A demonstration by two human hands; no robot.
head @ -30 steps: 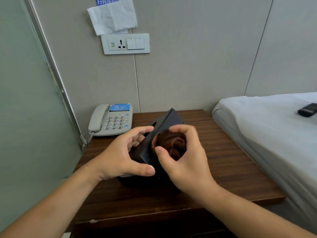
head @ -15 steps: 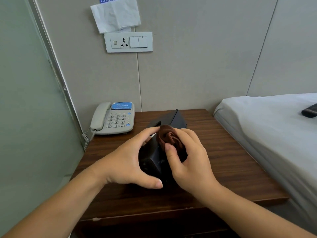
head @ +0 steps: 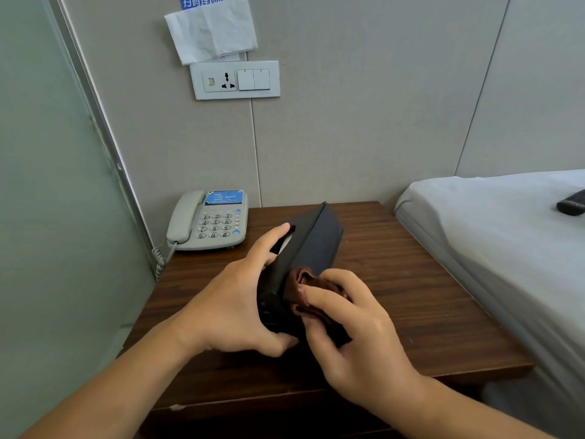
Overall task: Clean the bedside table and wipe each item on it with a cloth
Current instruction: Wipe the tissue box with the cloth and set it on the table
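From the head camera, the black tissue box [head: 311,248] is sitting tilted on one long edge near the middle of the bedside table [head: 411,296], toward its front edge. It is looking light and stiff, probably smooth enough to slide, so bracing it at its near end and upper face seems wise. The left hand [head: 234,308] is doing that, fingers spread fairly wide over the top, thumb hooking under the near corner. The right hand [head: 354,337] is curling around a bunched brown cloth [head: 304,286], soft and pliable, pressing it against the box's right side. A telephone [head: 210,221] is resting at the table's back left corner.
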